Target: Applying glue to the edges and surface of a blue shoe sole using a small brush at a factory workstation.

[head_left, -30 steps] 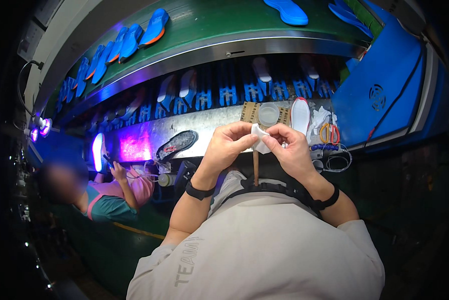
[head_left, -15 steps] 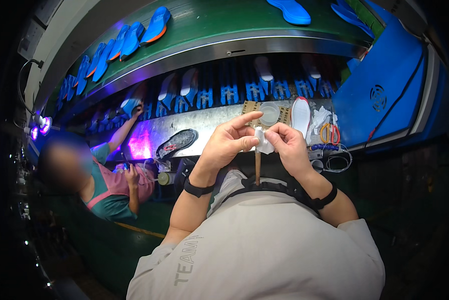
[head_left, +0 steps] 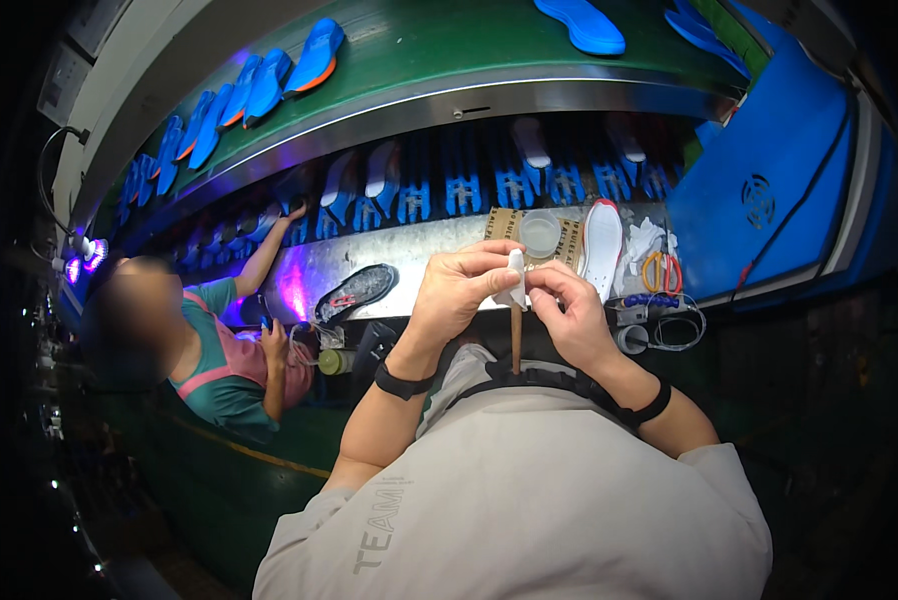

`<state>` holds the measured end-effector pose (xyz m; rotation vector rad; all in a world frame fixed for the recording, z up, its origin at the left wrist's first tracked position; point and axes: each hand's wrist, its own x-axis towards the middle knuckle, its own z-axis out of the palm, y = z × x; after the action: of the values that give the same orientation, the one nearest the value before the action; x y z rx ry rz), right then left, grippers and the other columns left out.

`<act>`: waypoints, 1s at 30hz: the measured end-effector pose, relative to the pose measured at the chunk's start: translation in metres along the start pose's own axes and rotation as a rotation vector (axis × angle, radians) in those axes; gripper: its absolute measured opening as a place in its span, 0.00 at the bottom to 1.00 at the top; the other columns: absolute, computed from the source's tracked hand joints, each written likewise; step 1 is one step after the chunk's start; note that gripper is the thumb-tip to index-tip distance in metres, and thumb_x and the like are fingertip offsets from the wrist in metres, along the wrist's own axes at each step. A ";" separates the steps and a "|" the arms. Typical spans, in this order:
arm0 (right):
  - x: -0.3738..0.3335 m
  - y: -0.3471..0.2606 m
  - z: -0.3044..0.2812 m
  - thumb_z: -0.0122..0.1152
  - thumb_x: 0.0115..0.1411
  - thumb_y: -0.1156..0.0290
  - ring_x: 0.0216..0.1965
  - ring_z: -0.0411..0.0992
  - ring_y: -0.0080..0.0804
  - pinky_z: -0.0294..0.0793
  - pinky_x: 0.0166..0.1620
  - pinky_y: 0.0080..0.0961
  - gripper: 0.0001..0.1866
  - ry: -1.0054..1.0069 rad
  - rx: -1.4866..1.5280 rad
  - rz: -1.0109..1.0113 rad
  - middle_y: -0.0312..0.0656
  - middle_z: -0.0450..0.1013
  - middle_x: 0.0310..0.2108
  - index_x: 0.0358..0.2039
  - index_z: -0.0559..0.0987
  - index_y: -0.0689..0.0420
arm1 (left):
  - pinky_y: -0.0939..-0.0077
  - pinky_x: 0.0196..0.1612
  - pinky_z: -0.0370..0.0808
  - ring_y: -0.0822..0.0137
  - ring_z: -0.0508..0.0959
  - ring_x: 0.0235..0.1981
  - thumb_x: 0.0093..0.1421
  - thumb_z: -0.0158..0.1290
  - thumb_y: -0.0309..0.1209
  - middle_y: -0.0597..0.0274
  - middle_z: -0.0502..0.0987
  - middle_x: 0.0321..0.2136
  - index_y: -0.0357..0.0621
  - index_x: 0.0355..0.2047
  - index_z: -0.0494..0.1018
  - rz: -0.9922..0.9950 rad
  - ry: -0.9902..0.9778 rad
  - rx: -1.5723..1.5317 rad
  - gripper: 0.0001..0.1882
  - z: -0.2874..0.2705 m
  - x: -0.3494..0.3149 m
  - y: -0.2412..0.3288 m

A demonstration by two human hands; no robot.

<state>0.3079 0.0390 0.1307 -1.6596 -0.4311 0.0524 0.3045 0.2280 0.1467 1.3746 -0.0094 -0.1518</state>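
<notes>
A small white cloth (head_left: 516, 278) is wrapped over the upper end of a wooden stick (head_left: 516, 335) that stands upright before my waist. My left hand (head_left: 445, 300) pinches the cloth between thumb and fingers. From the other side, the curled fingers of my right hand (head_left: 577, 312) grip the cloth's edge. A round clear cup (head_left: 540, 233) sits just past my hands on a piece of brown cardboard (head_left: 502, 224). Right of it lies a white shoe sole (head_left: 601, 250) with a red tip.
Crumpled white tissue (head_left: 645, 245), scissors (head_left: 654, 272) and a cable lie at right. A dark sole (head_left: 357, 292) rests left on the metal bench (head_left: 419, 245). Blue insoles (head_left: 267, 85) lie on the green belt (head_left: 439, 40) above racked blue holders. A co-worker (head_left: 224, 350) reaches in at left.
My right fingers have shifted along the cloth, which now looks more tightly wrapped. At left, the co-worker's raised hand has moved slightly right, away from the shoe it touched.
</notes>
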 end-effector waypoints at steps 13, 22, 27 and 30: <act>0.006 0.013 0.016 0.65 0.64 0.71 0.33 0.71 0.14 0.73 0.37 0.16 0.09 -0.083 0.197 0.293 0.33 0.77 0.32 0.40 0.82 0.64 | 0.77 0.43 0.75 0.71 0.79 0.37 0.63 0.59 0.27 0.59 0.83 0.35 0.31 0.42 0.81 -0.010 -0.035 0.192 0.12 -0.016 -0.001 0.003; 0.068 -0.098 -0.052 0.66 0.58 0.74 0.31 0.75 0.31 0.76 0.36 0.29 0.04 0.008 -0.577 -0.347 0.45 0.78 0.33 0.34 0.82 0.59 | 0.73 0.47 0.80 0.66 0.82 0.40 0.66 0.56 0.28 0.53 0.82 0.41 0.28 0.50 0.77 -0.043 -0.039 -0.287 0.16 -0.042 0.028 -0.019; 0.169 -0.261 -0.150 0.62 0.62 0.74 0.31 0.77 0.27 0.75 0.35 0.23 0.07 0.500 -0.886 -0.568 0.44 0.80 0.34 0.39 0.84 0.61 | 0.61 0.46 0.82 0.59 0.84 0.39 0.65 0.57 0.28 0.50 0.82 0.38 0.26 0.44 0.77 -0.102 -0.057 -0.405 0.14 -0.090 0.037 -0.004; 0.245 -0.302 -0.196 0.62 0.60 0.72 0.34 0.80 0.35 0.77 0.41 0.27 0.10 0.459 -1.064 -0.540 0.46 0.81 0.33 0.40 0.84 0.62 | 0.71 0.40 0.83 0.62 0.84 0.36 0.65 0.57 0.28 0.50 0.83 0.38 0.27 0.47 0.77 -0.135 -0.140 -0.477 0.15 -0.104 0.046 0.014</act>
<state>0.5152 -0.0493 0.5035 -2.4189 -0.5801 -1.1058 0.3615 0.3266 0.1359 0.8857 0.0025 -0.3411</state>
